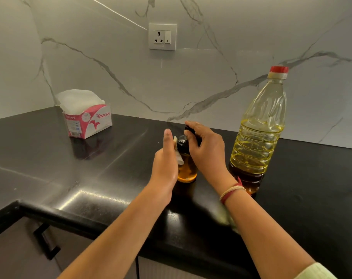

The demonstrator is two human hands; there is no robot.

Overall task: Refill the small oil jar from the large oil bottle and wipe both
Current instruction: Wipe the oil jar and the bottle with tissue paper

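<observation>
Small oil jar (186, 169) standing upright at frame center, clear glass, black top, amber oil low inside, white tissue wad (179, 157) pressing against its left side. Large oil bottle (258, 135) standing upright just right of it, red cap on, roughly half full, yellow oil.

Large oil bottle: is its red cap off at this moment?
No. The large oil bottle stands upright on the black counter with its red cap seated on the neck.
</observation>
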